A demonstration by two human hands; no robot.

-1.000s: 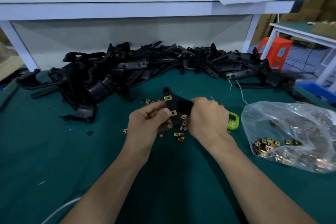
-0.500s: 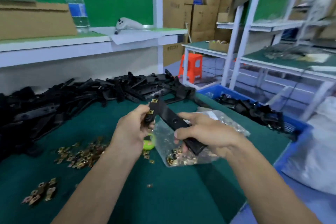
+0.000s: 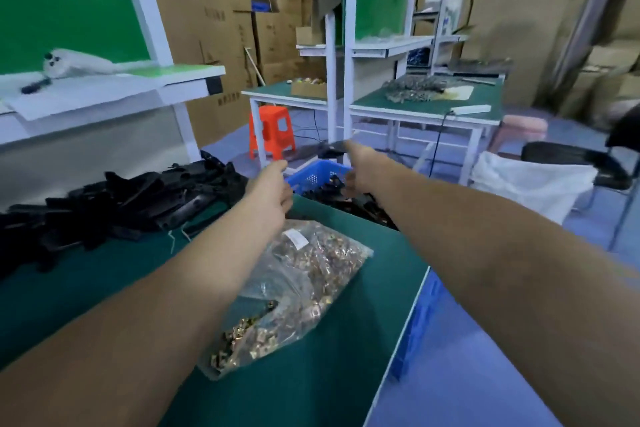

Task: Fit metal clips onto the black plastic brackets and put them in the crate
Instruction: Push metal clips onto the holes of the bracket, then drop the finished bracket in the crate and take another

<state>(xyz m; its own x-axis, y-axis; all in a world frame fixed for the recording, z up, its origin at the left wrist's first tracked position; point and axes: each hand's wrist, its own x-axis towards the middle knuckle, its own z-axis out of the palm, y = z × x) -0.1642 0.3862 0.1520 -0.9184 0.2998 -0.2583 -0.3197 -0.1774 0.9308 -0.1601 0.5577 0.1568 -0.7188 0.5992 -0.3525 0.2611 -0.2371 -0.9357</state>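
Both my arms reach past the table's right end toward a blue crate point(image 3: 317, 176) on the floor, which holds several black brackets point(image 3: 363, 204). My right hand point(image 3: 356, 166) hangs over the crate. A blurred black bracket point(image 3: 320, 150) lies at its thumb tip, and whether the hand still grips it is unclear. My left hand point(image 3: 273, 191) is beside it over the table edge, fingers loosely curled and holding nothing. A clear bag of metal clips point(image 3: 298, 288) lies on the green table point(image 3: 311, 374) under my left forearm.
A long pile of black brackets point(image 3: 121, 204) lines the table's back edge. Beyond the crate stand an orange stool point(image 3: 273, 130), white-framed workbenches point(image 3: 426, 104) and cardboard boxes. A white sack point(image 3: 530, 184) sits at the right.
The view has swung right. Both hands have left the table's middle and stretched out to the crate, carrying the bracket there. The left hand has let go of it.
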